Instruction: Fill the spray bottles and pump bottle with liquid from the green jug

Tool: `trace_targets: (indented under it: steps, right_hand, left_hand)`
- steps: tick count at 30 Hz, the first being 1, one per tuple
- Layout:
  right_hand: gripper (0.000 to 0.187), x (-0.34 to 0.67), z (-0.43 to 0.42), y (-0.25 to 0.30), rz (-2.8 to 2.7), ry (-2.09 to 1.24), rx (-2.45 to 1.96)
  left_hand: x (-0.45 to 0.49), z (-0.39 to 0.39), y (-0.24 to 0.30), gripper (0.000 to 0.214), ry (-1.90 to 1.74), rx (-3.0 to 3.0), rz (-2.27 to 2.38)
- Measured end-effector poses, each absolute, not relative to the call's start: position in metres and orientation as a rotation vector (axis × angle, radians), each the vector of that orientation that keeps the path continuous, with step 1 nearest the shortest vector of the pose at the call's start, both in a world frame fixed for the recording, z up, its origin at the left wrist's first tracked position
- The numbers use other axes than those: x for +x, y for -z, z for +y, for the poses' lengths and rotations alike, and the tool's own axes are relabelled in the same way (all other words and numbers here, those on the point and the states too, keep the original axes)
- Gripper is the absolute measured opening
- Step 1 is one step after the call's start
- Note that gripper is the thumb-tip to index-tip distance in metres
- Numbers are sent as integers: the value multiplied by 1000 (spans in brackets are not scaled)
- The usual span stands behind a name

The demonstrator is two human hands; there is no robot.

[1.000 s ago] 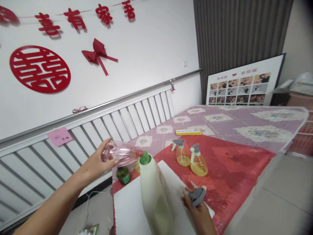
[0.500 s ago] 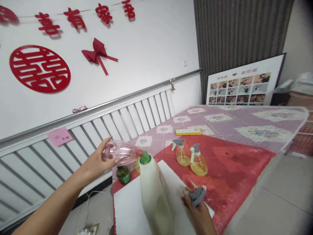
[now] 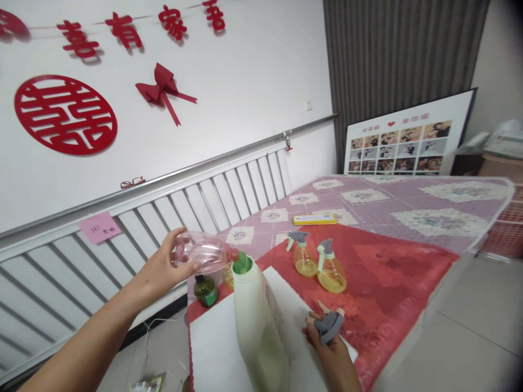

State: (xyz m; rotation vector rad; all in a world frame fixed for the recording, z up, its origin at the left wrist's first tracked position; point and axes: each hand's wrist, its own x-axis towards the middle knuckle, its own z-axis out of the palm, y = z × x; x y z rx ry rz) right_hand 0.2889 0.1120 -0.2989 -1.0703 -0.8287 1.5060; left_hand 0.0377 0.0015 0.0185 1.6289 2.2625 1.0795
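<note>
My left hand is wrapped round a clear pink bottle, tipped nearly level. The bottle's neck rests at the mouth of a large pale green jug, where a green piece or green liquid shows; I cannot tell which. At the right, my right hand is closed on a grey spray head. The jug stands upright on a white sheet, between both hands. Beyond my right hand are two spray bottles with yellowish liquid, one at the left and one at the right.
A dark green bottle stands left of the jug, with a partly hidden yellowish bottle close by. A yellow box lies farther back. Red cloth covers part of the patterned table. A white radiator runs along the wall.
</note>
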Motion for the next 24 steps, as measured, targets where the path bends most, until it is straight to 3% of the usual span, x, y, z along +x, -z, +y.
trace_targets:
  steps: [24]
  right_hand:
    - [56,288,114,304,-872,-1479,-1087]
  left_hand:
    - [66,6,-56,88,-642,1844,2430]
